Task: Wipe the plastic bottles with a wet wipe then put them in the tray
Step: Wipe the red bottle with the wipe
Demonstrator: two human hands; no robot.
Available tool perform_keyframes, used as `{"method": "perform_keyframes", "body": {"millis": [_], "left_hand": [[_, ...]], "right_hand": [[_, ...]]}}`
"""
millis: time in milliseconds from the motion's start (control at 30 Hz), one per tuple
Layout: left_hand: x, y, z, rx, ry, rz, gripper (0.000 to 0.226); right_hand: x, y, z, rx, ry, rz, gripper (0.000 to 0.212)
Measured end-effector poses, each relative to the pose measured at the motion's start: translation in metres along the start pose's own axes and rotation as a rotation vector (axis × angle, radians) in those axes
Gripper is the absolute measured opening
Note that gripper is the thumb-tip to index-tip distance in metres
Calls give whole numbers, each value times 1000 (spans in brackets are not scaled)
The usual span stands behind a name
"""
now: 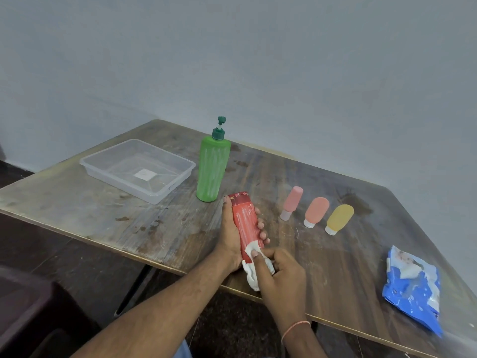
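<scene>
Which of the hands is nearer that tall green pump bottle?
Left. The left hand, gripping the red bottle, sits just below the green pump bottle; the right hand is farther toward the table's near edge.

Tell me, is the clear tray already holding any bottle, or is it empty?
Empty. Through the clear tray only its own floor and a white label show; the green bottle stands beside it on the table.

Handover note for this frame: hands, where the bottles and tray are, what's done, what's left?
Left hand grips the red bottle; right hand presses a white wet wipe on its lower end.
Clear tray holds no bottles.
Green pump bottle stands beside it; pink squeeze bottle, orange squeeze bottle and yellow squeeze bottle lie in a row; blue wipes pack at right.
Left: finish red, wipe the rest, tray all.
</scene>
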State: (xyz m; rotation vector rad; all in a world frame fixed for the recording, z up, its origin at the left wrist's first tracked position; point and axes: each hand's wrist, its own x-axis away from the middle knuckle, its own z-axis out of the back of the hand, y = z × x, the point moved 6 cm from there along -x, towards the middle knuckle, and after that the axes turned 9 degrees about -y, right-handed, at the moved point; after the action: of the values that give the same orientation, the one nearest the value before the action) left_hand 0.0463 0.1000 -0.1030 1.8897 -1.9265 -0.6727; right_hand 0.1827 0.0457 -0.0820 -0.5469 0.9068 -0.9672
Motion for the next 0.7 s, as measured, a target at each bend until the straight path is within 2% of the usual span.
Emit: {"method": "perform_keyframes", "body": {"millis": [100, 200, 333, 500, 700], "left_hand": [[0, 0, 0, -12, 15, -12, 87], [0, -1, 0, -8, 18, -9, 87], [0, -2, 2, -3, 0, 5, 87], [-1, -1, 3, -20, -3, -8, 85], [0, 0, 2, -24, -15, -19, 85]], "right_hand": [[3, 11, 6, -7, 1, -65, 18], [8, 9, 7, 33, -44, -12, 24], [3, -1, 3, 65, -57, 36, 14], [-5, 5, 6, -16, 12, -110, 16], [-6, 20, 13, -55, -60, -292, 21]]}}
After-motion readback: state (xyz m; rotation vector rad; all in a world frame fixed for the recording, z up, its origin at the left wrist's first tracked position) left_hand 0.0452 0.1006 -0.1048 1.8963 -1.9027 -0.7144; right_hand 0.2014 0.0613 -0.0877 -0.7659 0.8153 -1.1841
